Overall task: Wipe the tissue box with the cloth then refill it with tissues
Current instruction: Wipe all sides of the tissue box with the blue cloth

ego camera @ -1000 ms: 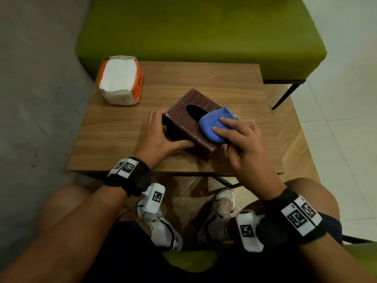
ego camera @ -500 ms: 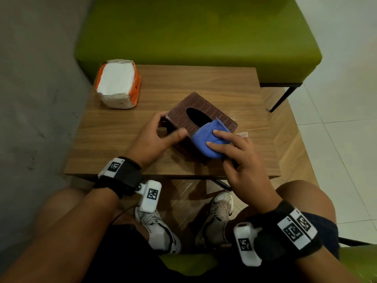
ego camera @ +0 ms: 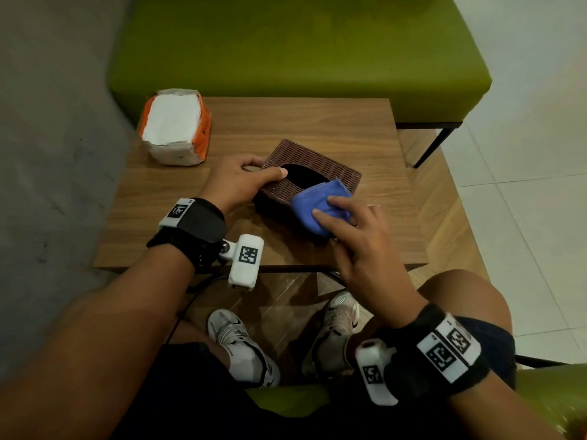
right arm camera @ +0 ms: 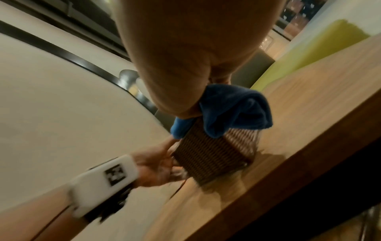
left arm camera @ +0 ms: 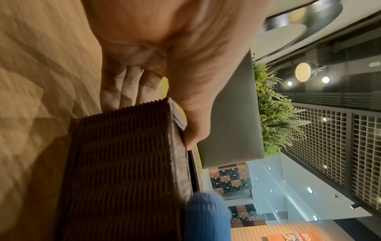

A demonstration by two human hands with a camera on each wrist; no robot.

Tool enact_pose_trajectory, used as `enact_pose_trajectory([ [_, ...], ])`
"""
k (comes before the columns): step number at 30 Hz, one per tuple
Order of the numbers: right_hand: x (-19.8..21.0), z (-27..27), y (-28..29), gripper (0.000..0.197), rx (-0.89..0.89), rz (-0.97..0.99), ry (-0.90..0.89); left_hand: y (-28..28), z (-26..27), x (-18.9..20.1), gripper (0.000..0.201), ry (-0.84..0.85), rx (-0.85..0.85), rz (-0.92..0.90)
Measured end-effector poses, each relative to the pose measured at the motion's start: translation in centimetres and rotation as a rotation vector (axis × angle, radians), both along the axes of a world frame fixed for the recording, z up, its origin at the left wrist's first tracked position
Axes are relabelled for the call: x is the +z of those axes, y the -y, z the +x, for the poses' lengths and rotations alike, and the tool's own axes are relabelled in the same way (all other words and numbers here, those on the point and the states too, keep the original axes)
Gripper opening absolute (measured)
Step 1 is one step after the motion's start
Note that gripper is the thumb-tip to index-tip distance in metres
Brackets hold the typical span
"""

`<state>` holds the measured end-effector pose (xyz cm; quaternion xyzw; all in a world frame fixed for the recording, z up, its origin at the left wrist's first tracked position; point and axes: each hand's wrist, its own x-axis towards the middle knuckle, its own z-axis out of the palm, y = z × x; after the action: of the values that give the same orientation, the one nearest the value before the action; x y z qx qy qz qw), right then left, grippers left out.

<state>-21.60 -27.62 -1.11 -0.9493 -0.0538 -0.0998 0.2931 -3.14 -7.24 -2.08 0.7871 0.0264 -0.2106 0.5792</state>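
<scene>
A brown woven tissue box point(ego camera: 320, 160) with an empty oval slot stands at an angle on the wooden table point(ego camera: 301, 122). My left hand point(ego camera: 266, 169) grips its left end, thumb on top beside the slot and fingers round the far side. The left wrist view shows the box's ribbed wall point(left arm camera: 123, 163) under that thumb. My right hand point(ego camera: 330, 214) holds a folded blue cloth point(ego camera: 314, 201) and presses it over the box's near right corner. From the right wrist the cloth point(right arm camera: 235, 110) drapes over the box point(right arm camera: 210, 154). An orange pack of white tissues point(ego camera: 174, 125) lies at the far left.
A green bench point(ego camera: 286, 42) runs along the table's far side. A grey wall point(ego camera: 47, 122) is close on the left. The table's near edge point(ego camera: 254, 268) lies over my knees and shoes. Tiled floor is on the right.
My left hand has moved from the box's near side to its left end, thumb now on top. The cloth has slid from the top toward the near right corner.
</scene>
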Motion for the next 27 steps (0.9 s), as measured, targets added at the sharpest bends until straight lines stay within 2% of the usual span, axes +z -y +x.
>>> enact_pose_trajectory([
  [3,-0.1,1.0,1.8,0.048,-0.125,0.074,0.034,-0.1,-0.4,0.6,0.028,-0.104,-0.080,-0.037],
  [5,0.4,1.6,0.8,0.049,-0.204,0.034,0.031,-0.1,-0.5,0.7,0.028,-0.130,-0.107,-0.037],
  [7,0.7,1.0,-1.2,0.049,-0.146,-0.135,-0.003,-0.1,-0.5,0.7,0.030,-0.148,-0.100,-0.052],
  [9,0.4,0.4,-1.0,0.049,-0.076,-0.162,0.010,-0.3,-0.3,0.7,0.033,-0.159,-0.102,-0.059],
  [12,0.2,0.7,0.1,0.050,-0.243,-0.087,0.034,-0.5,-0.5,0.7,0.031,-0.200,-0.125,-0.058],
  [14,0.7,0.8,-2.0,0.051,-0.300,-0.152,-0.016,-0.1,-0.4,0.5,0.028,-0.212,-0.127,-0.054],
  [17,0.7,0.2,-5.5,0.053,-0.121,-0.268,-0.061,0.2,-0.4,0.6,0.027,-0.192,-0.133,-0.035],
  [19,0.5,0.4,-4.0,0.053,-0.092,-0.223,-0.031,-0.1,-0.3,0.6,0.023,-0.204,-0.148,-0.042],
  [23,0.2,0.5,-2.0,0.052,-0.401,-0.067,0.026,-0.2,-0.3,0.7,0.028,-0.231,-0.145,-0.071],
  [25,0.5,0.9,-4.6,0.048,-0.333,-0.130,0.011,0.1,-0.5,0.8,0.030,-0.228,-0.132,-0.094],
  [27,0.7,1.0,-6.2,0.047,-0.140,-0.195,0.005,0.3,-0.6,0.9,0.039,-0.229,-0.157,-0.070],
])
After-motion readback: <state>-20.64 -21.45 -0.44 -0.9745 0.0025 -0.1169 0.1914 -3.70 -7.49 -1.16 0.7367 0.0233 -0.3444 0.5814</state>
